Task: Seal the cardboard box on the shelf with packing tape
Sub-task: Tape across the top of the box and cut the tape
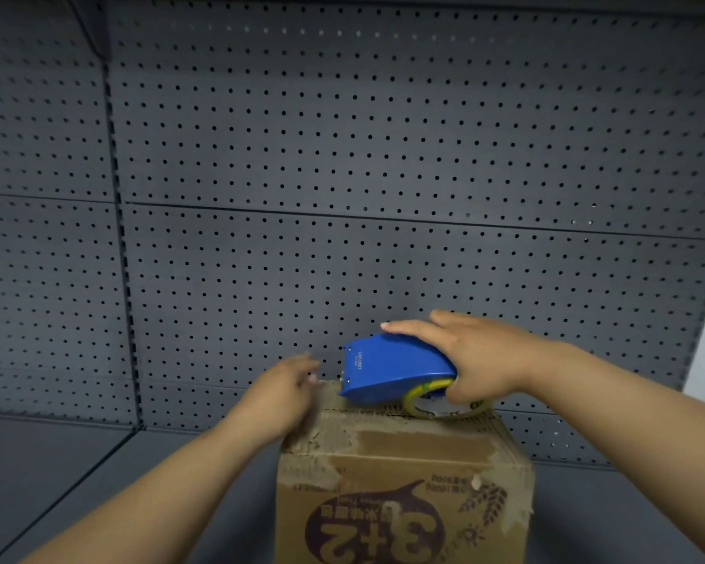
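Note:
A worn cardboard box (403, 482) stands on the grey shelf at the bottom middle, its printed front upside down and its top torn from old tape. My right hand (477, 356) grips a blue tape dispenser (391, 368) holding a clear tape roll (444, 405), with the dispenser's front end down at the box's far top edge. My left hand (281, 392) lies on the box's top left corner, fingers reaching over the far edge and blurred.
A grey pegboard back wall (383, 156) rises right behind the box. The grey shelf surface (98, 462) stretches to the left and right of the box. A slotted upright post (119, 221) runs down the wall at left.

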`<state>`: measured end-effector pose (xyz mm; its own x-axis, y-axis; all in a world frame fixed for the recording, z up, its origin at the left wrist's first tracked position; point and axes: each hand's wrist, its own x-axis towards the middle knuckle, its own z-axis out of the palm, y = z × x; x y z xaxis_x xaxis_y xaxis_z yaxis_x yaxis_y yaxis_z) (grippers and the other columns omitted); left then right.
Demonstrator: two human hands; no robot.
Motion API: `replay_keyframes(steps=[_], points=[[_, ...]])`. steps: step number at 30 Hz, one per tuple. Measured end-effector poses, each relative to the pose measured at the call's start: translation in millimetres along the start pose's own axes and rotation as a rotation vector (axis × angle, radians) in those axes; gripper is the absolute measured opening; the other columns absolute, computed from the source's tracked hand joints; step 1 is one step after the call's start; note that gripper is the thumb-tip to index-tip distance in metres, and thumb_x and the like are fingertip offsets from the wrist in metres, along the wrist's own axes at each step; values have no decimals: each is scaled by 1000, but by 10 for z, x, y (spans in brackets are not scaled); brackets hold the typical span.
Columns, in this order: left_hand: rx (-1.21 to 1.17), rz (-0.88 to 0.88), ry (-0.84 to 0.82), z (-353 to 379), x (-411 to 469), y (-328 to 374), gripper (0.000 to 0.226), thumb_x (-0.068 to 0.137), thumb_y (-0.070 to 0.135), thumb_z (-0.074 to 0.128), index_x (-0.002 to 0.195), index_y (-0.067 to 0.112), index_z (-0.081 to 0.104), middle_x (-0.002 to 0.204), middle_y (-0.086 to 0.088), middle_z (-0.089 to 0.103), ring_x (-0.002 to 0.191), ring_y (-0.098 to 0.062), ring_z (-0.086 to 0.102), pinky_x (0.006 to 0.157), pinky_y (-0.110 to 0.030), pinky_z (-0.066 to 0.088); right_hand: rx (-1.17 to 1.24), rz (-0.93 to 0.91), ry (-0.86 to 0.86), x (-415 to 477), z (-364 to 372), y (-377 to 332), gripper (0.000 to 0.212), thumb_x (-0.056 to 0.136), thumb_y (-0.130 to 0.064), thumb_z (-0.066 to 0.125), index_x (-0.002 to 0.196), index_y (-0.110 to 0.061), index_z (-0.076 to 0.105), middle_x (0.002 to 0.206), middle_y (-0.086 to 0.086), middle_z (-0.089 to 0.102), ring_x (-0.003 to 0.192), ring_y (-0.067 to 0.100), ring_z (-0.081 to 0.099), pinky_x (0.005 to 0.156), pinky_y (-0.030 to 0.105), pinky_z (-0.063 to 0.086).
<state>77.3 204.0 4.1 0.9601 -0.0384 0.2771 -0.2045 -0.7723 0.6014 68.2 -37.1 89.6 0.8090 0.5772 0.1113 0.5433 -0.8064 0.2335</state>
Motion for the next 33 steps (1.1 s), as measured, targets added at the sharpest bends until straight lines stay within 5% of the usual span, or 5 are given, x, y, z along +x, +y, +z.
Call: replay_keyframes(steps=[3,5,10,16,33], points=[[65,114,-342,42,-117,159,46,101,28,27,146,26,29,153,-2,33,141,-18,31,104,-21,31,37,-32,-4,13,-14,35,79,77,-32,63,134,-53,12,103,-6,35,94,13,40,63,23,34],[162,156,-417,89,-173,155,49,101,31,23,149,25,20,159,-4,18,146,-17,15,112,-22,19,55,-60,-8,25,-4,40,76,78,-31,63,134,-55,16,104,-6,33,94,13,38,64,21,34],[306,204,-436,140,-179,93,51,100,35,21,149,21,19,161,-2,4,148,-11,0,116,-21,2,108,-104,-20,44,44,13,80,77,-32,65,136,-56,17,115,-4,32,101,13,37,84,29,43],[352,209,-407,178,-228,56,52,99,37,20,149,22,16,161,1,3,147,-9,-3,115,-21,0,100,-83,-117,-50,32,134,90,76,-31,68,128,-68,4,91,-13,30,83,12,45,68,26,45],[339,98,-423,212,-246,186,55,99,37,24,151,26,7,160,8,6,146,-4,5,115,-20,3,207,-104,-127,-378,77,670,100,74,-22,63,107,-82,-11,100,-4,35,84,16,49,71,32,52]])
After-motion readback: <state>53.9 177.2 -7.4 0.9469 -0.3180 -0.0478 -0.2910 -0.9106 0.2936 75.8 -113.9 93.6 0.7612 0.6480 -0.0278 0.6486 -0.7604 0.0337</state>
